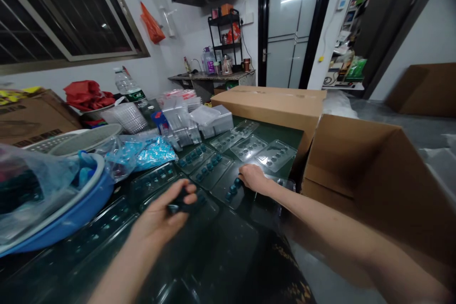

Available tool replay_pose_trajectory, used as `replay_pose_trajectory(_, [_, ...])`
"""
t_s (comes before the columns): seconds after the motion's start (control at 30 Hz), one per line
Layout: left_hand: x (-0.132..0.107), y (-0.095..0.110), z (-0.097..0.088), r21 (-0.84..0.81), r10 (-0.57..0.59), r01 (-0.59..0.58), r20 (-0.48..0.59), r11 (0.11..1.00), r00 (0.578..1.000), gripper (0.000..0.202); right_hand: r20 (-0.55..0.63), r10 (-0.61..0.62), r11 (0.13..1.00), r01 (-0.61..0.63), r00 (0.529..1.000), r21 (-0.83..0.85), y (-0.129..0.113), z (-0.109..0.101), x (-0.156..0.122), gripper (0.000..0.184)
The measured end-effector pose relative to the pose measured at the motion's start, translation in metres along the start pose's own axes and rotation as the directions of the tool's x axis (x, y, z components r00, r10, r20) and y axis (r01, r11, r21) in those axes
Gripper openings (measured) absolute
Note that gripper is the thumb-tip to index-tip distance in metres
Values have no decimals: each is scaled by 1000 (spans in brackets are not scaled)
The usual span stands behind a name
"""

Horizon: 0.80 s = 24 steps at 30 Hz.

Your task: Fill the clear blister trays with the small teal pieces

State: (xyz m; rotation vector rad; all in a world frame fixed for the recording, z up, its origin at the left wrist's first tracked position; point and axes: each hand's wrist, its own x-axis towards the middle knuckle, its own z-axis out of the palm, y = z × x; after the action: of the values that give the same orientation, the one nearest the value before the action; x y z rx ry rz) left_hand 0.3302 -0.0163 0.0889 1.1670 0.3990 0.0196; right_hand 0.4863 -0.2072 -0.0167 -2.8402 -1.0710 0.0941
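My right hand (253, 178) reaches over a clear plastic blister tray (223, 185), its fingers pinched at the end of a row of small dark teal pieces (233, 189). What the fingertips grip is mostly hidden. Nearer to me, my left hand (167, 211) is held above the table with its fingers curled round small dark pieces (173, 208), somewhat blurred. Two trays with rows of teal pieces, one of them a filled tray (210, 171), lie beyond it. Farther back are clear trays whose pockets look unfilled, such as the tray (276, 155).
On the left, a blue basin (96, 194) holds plastic bags beside a bag of bright blue pieces (153, 152). Stacked clear plastic packs (181, 121) stand behind the trays. An open cardboard box (351, 171) is at the table's right edge, with a closed carton (270, 99) behind.
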Motion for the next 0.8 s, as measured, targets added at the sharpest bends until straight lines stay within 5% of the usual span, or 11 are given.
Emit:
replay_pose_trajectory(0.03, [8, -13, 5, 224, -2, -2, 19, 975, 1000, 13, -1, 22, 1000, -22, 1000, -1, -2, 0, 2, 24])
replay_pose_trajectory(0.17, [38, -54, 20, 490, 4, -1, -4, 872, 1000, 25, -11, 73, 997, -73, 997, 7, -7, -3, 3, 24])
replay_pose_trajectory(0.37, [59, -71, 22, 832, 199, -133, 27, 539, 980, 16, -102, 12, 999, -8, 995, 38, -6, -17, -18, 28])
replay_pose_trajectory(0.57, [70, -81, 26, 955, 262, -220, 164, 201, 951, 18, -90, -161, 985, 166, 983, 45, -22, -18, -17, 24])
replay_pose_trajectory(0.8, [72, -84, 33, 980, 225, -197, 191, 6, 956, 17, -53, -201, 979, 203, 978, 35, -35, -19, -7, 21])
